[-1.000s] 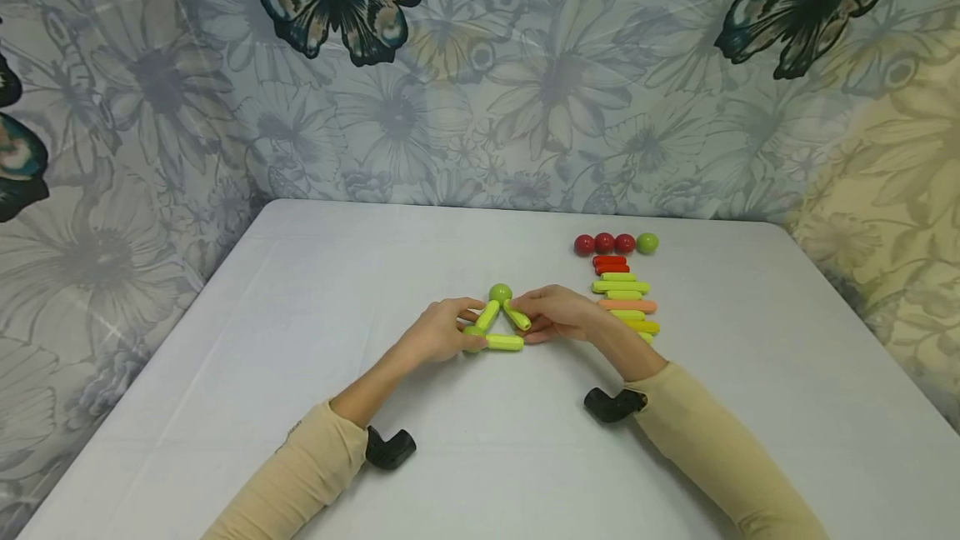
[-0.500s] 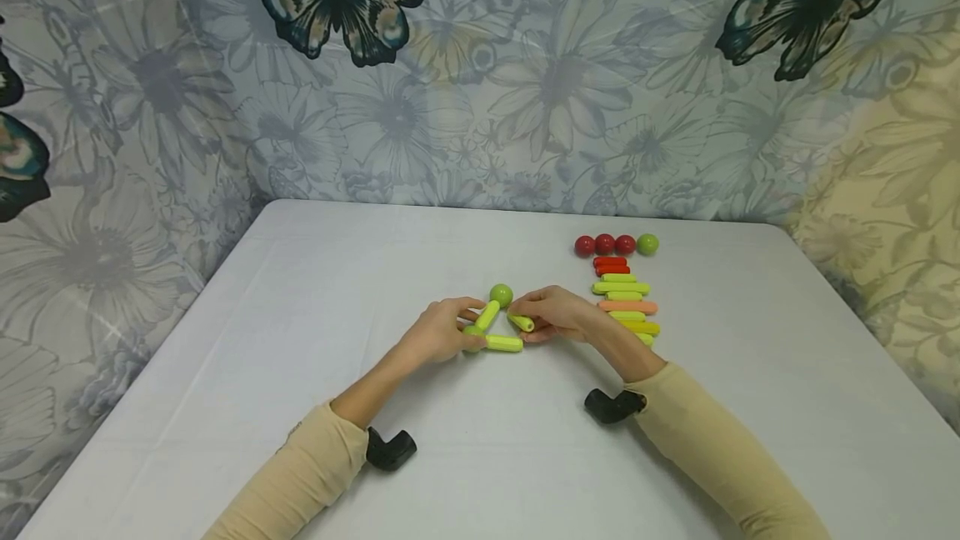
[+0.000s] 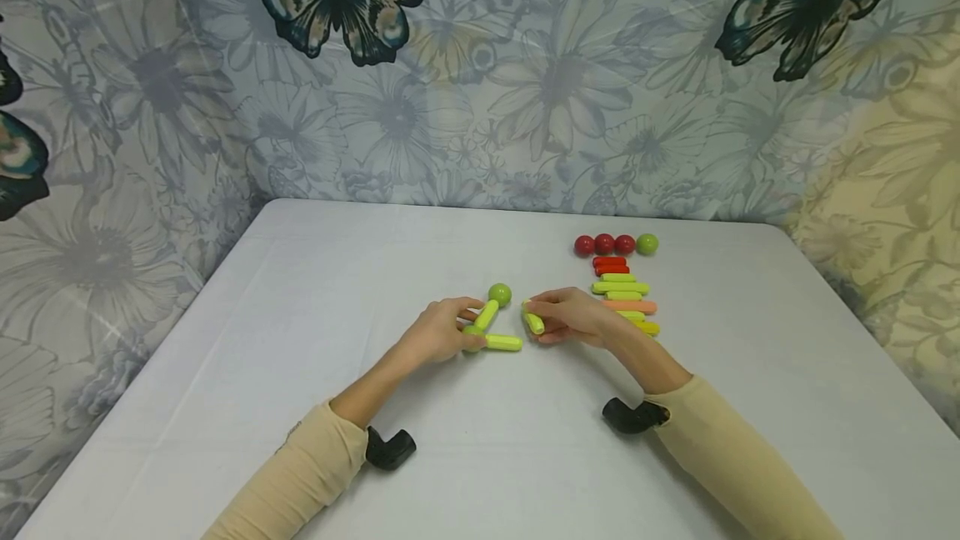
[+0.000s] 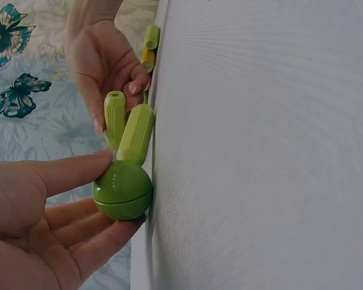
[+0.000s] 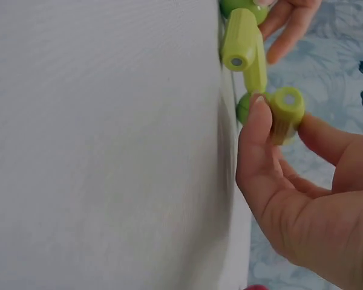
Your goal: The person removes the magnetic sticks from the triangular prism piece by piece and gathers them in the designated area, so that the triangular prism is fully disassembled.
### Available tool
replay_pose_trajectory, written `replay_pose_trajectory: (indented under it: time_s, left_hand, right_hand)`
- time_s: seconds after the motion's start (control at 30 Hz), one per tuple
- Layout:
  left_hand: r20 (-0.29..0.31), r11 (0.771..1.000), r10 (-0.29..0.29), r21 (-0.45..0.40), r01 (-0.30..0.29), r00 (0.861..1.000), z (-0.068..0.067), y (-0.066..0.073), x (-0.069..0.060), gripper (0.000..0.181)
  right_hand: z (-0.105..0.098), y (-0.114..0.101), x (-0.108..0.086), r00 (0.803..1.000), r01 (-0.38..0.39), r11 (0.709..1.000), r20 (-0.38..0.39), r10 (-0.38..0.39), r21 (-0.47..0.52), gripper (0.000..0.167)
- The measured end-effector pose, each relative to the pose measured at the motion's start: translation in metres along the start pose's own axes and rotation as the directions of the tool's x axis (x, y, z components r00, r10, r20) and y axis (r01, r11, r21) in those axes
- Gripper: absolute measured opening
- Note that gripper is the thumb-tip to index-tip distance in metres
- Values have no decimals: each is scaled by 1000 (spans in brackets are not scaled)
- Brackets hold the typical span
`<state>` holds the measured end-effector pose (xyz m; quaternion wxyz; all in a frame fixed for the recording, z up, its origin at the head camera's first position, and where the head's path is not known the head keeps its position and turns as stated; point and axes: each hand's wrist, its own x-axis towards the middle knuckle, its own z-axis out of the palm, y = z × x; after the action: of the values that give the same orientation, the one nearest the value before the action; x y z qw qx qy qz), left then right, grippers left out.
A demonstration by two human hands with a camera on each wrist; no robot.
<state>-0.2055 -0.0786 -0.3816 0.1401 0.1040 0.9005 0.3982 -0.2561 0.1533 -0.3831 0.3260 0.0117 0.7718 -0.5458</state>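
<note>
My left hand (image 3: 437,332) pinches a green ball (image 4: 122,190) between thumb and fingers. From this ball one yellow-green toy building rod (image 3: 487,315) reaches to a second green ball (image 3: 499,295) farther back. Another such rod (image 3: 503,343) points right from the held ball, its right end free, with a grey disc in it in the right wrist view. To the right, my right hand (image 3: 573,317) pinches a third yellow-green rod (image 5: 287,118) between thumb and fingertips. That rod stands apart from both balls and the other rods.
On the white table (image 3: 360,257), three red balls (image 3: 604,244) and a green ball (image 3: 647,243) line up at the back right. Before them lie red rods (image 3: 611,266), several yellow-green ones (image 3: 619,287) and an orange rod (image 3: 632,307), partly behind my right hand.
My right hand has pulled its rod away from the far green ball and moved right, turning the rod. My left hand keeps its place on the near ball.
</note>
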Motion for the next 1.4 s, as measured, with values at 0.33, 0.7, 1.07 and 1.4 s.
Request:
replay_pose_trajectory:
  time_s: [0.33,0.7,1.07,1.4]
  left_hand:
    - [5,1000,6,-3,-6,1000,1,-1,0,57]
    - [8,1000,5,5,-5,1000,3,-1,1,57]
    - [11,1000,-8,-10,8,1000,-1,-2,-1,57]
    - [15,1000,-12,-22,12,1000,0,-3,1,57]
  right_hand:
    - [-16,14,-23,996,71,988,52,-79,138,46]
    - [-30,34,-46,976,159,967,117,-185,197,48]
    - [-39,51,-63,978,155,957,101,-184,245,28]
    - [-46,62,-81,991,101,957,58,-121,272,48]
